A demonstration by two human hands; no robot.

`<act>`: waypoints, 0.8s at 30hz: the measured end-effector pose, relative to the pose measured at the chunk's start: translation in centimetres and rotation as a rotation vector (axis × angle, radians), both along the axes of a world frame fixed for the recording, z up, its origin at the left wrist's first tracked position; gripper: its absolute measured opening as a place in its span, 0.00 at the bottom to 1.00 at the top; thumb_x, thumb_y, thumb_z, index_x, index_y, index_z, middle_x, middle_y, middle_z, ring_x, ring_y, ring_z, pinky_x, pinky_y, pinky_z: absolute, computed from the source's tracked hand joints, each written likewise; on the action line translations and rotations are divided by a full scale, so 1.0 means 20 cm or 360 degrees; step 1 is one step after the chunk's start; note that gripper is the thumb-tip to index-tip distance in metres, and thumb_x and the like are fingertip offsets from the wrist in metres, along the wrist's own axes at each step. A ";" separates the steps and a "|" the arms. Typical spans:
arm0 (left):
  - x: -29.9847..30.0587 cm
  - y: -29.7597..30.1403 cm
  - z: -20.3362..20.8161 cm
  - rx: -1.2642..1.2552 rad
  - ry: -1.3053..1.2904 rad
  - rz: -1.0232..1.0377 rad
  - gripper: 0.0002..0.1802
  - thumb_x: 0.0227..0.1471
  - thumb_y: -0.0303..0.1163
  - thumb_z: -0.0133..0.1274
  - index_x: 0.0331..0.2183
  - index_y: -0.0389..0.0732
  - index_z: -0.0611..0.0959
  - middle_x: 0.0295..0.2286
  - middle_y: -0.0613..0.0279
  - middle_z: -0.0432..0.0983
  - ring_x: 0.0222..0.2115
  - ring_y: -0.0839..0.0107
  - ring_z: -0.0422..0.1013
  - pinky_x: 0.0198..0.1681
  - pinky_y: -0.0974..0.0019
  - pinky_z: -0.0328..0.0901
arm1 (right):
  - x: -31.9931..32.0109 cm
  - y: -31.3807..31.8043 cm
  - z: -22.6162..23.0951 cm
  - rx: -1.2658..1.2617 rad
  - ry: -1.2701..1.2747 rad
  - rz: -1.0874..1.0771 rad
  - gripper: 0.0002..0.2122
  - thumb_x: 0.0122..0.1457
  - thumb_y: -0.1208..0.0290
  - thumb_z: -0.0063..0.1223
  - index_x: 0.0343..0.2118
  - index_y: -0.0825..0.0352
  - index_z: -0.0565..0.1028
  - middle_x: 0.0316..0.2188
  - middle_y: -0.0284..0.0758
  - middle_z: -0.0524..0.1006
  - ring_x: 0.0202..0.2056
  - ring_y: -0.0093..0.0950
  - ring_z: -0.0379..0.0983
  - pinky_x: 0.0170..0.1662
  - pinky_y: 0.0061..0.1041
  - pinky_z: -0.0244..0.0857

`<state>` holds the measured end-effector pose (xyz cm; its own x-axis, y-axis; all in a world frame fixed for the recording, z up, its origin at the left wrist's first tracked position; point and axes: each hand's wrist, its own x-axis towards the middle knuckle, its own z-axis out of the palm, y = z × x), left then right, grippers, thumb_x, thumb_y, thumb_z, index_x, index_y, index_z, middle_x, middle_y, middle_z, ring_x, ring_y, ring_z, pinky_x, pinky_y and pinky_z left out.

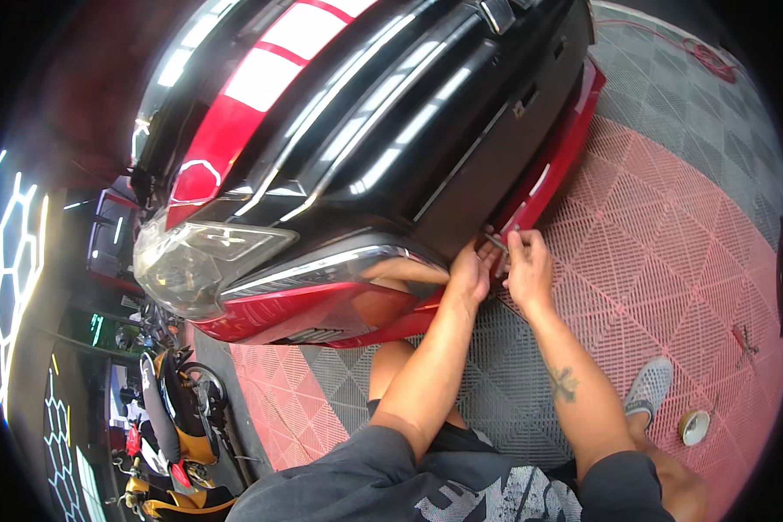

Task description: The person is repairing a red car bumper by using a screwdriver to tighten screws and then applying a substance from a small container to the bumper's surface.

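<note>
A red and black car front fills the upper middle, with a clear headlight at its left end. Both my hands are close together at the red lower bumper edge. My left hand is closed beside the dark panel, its fingertips partly hidden, and I cannot make out what it grips. Just to its right, my right hand pinches with thumb and fingers at a thin dark rod. The rod's far end is close to the bumper and my left fingers.
Red and grey grid tiles cover the floor. A small round roll lies at the lower right, near my sandalled foot. A small red-handled tool lies farther right. Motorcycles stand at left; a red hose lies far right.
</note>
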<state>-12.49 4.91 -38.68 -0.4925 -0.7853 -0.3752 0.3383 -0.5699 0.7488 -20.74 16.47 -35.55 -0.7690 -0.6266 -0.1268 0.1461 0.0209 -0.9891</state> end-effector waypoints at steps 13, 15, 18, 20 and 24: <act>0.01 -0.03 0.04 -0.0074 -0.0104 0.0068 0.14 0.74 0.39 0.49 0.54 0.45 0.79 0.47 0.62 0.81 0.48 0.65 0.77 0.57 0.58 0.71 | -0.01 0.05 -0.01 -0.0146 0.0375 0.0092 0.22 0.76 0.51 0.46 0.36 0.69 0.77 0.22 0.45 0.80 0.29 0.45 0.82 0.34 0.43 0.72; 0.04 -0.05 0.03 -0.0063 -0.0115 0.0020 0.15 0.74 0.40 0.48 0.55 0.45 0.79 0.48 0.62 0.81 0.48 0.65 0.76 0.57 0.58 0.71 | 0.01 -0.01 -0.01 -0.0119 0.0385 0.0032 0.25 0.77 0.49 0.41 0.34 0.68 0.77 0.26 0.51 0.82 0.34 0.56 0.81 0.37 0.52 0.72; 0.04 0.08 0.11 -0.0176 -0.0524 0.0007 0.19 0.73 0.43 0.48 0.55 0.40 0.81 0.49 0.59 0.80 0.48 0.64 0.76 0.56 0.58 0.72 | -0.02 -0.05 -0.03 0.0042 0.0441 0.0101 0.25 0.77 0.48 0.37 0.36 0.67 0.77 0.31 0.56 0.81 0.41 0.63 0.78 0.43 0.60 0.70; 0.13 0.23 0.14 -0.0490 -0.0864 -0.0180 0.20 0.72 0.41 0.51 0.57 0.39 0.81 0.48 0.59 0.82 0.45 0.68 0.78 0.51 0.62 0.74 | 0.00 -0.05 0.00 0.0048 0.0461 0.0125 0.23 0.77 0.51 0.35 0.43 0.66 0.78 0.36 0.54 0.83 0.44 0.61 0.79 0.48 0.57 0.72; 0.22 0.53 0.54 -0.1749 -0.1190 -0.0324 0.16 0.66 0.31 0.59 0.52 0.35 0.85 0.45 0.60 0.83 0.43 0.75 0.77 0.49 0.69 0.72 | -0.07 -0.07 -0.03 -0.0180 0.0270 0.0244 0.25 0.77 0.49 0.35 0.48 0.68 0.78 0.30 0.50 0.84 0.33 0.47 0.84 0.43 0.45 0.77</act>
